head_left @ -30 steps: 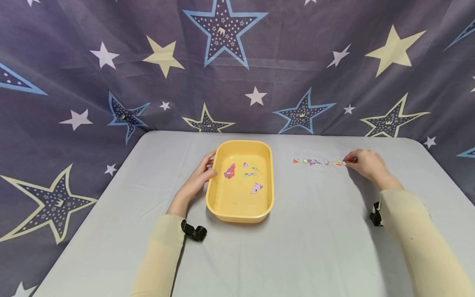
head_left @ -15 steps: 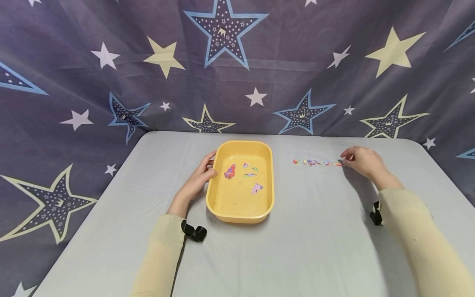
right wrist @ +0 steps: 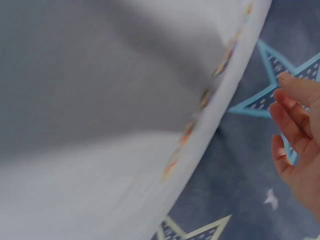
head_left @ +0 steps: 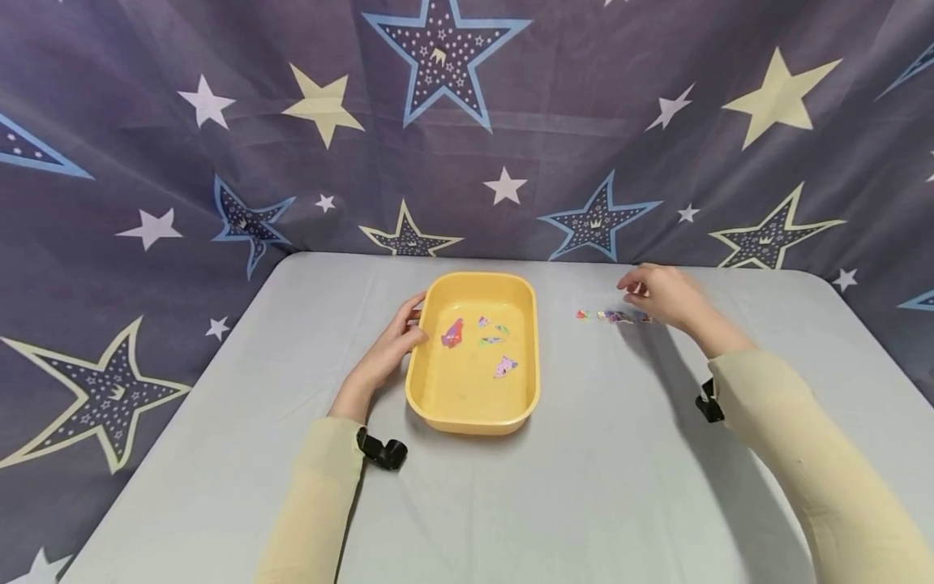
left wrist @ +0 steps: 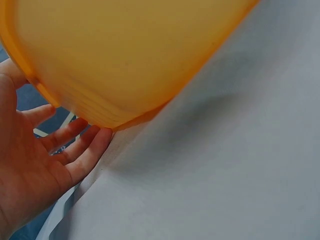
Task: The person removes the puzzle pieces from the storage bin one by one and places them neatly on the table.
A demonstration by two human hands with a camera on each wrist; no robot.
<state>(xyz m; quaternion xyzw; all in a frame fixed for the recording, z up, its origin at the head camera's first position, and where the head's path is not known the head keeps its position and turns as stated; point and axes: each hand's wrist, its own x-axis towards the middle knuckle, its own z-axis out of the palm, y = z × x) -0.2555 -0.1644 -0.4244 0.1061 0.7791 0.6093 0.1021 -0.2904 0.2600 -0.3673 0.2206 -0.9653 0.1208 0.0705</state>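
Left end of my feed: left hand [head_left: 388,355] lies along the yellow tray [head_left: 456,389], fingers loosely extended, tips against its left wall, thumb by the rim; I read that as steadying, can't call how firm. Tray sits mid-worktop [head_left: 584,478], toward the far side. Inside it, left to right, flat coloured bits, well spaced: red-purple piece [head_left: 452,334], small purple piece [head_left: 485,322] on the far side, thin long piece [head_left: 492,341], green piece [head_left: 502,329], pink piece [head_left: 505,367] nearest me. Right of the tray, bare cloth, then a row near the far edge: red piece [head_left: 582,315] at its left end, then a purple patterned piece [head_left: 619,316]; the hand hides what's past that, but the right wrist view has the row running on to an orange piece [right wrist: 171,165], too blurred to count. Right hand [head_left: 666,294] hangs over the row, fingers gently bent, thumb apart, nothing pinched that I can see; looks raised off the pieces. My call on the step: laying pieces in line, between placements. Next move, I'd judge, calls for bringing that grip left over the tray for a fine fingertip pinch on one thin piece, left hand holding the tray steady.
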